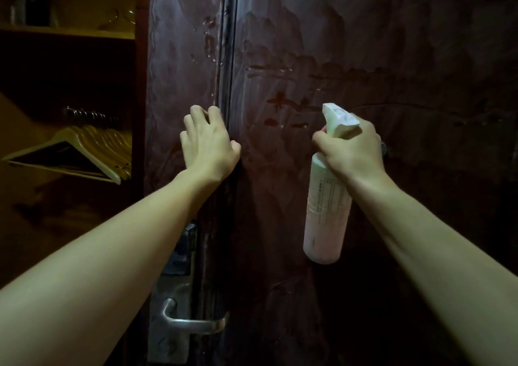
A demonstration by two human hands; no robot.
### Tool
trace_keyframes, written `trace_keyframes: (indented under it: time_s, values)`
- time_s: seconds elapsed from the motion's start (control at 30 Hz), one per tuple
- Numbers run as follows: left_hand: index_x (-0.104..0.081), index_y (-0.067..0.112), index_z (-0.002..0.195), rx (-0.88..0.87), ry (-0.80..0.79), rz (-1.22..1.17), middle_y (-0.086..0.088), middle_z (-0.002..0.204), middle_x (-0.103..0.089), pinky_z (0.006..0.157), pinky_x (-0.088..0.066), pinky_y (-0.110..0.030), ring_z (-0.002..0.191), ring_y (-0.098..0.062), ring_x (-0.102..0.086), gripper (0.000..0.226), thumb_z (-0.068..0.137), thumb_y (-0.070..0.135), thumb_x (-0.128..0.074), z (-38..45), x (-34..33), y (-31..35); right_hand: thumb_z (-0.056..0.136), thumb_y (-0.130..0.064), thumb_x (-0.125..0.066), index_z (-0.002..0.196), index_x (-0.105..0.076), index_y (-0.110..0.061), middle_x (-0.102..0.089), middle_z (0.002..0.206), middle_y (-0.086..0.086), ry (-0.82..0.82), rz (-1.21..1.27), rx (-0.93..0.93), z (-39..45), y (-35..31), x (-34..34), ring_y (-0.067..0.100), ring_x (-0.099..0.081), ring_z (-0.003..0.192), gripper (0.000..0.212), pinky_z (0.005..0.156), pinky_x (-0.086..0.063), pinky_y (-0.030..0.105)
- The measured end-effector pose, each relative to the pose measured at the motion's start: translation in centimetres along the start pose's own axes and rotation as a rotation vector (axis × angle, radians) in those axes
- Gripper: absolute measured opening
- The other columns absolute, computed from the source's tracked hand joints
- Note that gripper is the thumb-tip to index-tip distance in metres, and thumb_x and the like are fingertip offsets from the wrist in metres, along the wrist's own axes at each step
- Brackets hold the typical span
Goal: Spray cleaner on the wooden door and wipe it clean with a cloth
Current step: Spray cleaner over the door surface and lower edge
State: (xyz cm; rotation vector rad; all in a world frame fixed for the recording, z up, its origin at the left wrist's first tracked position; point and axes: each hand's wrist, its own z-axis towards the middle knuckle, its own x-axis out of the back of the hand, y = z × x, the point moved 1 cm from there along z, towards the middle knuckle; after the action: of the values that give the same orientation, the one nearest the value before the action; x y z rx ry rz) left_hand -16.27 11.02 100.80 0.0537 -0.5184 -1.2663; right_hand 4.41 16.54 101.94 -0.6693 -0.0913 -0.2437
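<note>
Dark reddish-brown wood fills most of what I can see: the door (378, 57) stands straight ahead of the person, its face dull with a whitish, smeary film and marked by darker wet streaks and blotches around the middle. A vertical edge or seam runs down it left of centre, with a narrower strip of the same wood beyond it.

To the left, an open wardrobe (70, 71) shows a yellowish shelf up top with some dim objects I cannot make out, and below it a rail carrying a bunch of pale wooden hangers (92, 149), packed together and tilted.

Both bare forearms reach up from the bottom corners. Low on the left strip sits a metal lock plate with a lever handle (187, 320) pointing right, under the left forearm.

The spray bottle (326, 211) hangs in front of the door, right of the seam, a pale pinkish cylinder with a printed label and a white trigger head aimed at the wood. The right hand (354, 152) grips it round the neck, fingers wrapped at the trigger; whether the trigger is squeezed, I cannot tell.

The left hand (208, 141) rests against the door at the seam, level with the bottle's head, fingers bent with the tips on the wood and the thumb out to the right. It holds nothing.
</note>
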Motion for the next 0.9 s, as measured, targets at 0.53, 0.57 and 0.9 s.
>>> trace_keyframes:
  time_s: [0.53, 0.57, 0.9]
  values:
    - [-0.015, 0.013, 0.147, -0.048, -0.083, 0.034, -0.014, 0.153, -0.01, 0.117, -0.007, -0.051, 0.144, -0.039, 0.0, 0.101, 0.073, 0.053, -0.072, -0.6, -1.7, 3.7, 0.075, -0.031, -0.07, 0.087, -0.065, -0.019, -0.065, 0.078, -0.005, 0.031, 0.044, -0.031, 0.4, 2.1, 2.8, 0.02, -0.064, 0.088, 0.018, 0.085, -0.053, 0.045]
    - [-0.014, 0.014, 0.147, -0.055, -0.08, 0.029, -0.014, 0.154, -0.009, 0.117, -0.005, -0.051, 0.144, -0.039, 0.001, 0.102, 0.073, 0.053, -0.072, -0.6, -1.8, 3.8, 0.075, -0.032, -0.071, 0.088, -0.065, -0.019, -0.065, 0.079, -0.006, 0.035, 0.044, -0.035, 0.5, 2.2, 2.9, 0.02, -0.064, 0.089, 0.019, 0.085, -0.053, 0.045]
    - [-0.02, 0.019, 0.144, -0.095, -0.079, 0.047, -0.018, 0.154, -0.009, 0.116, -0.013, -0.05, 0.14, -0.037, -0.016, 0.096, 0.072, 0.051, -0.075, -0.6, -2.1, 5.5, 0.075, -0.044, -0.07, 0.083, -0.065, -0.021, -0.068, 0.079, -0.004, 0.104, 0.052, -0.054, 1.2, 3.0, 4.9, 0.017, -0.066, 0.083, 0.026, 0.079, -0.055, 0.04]
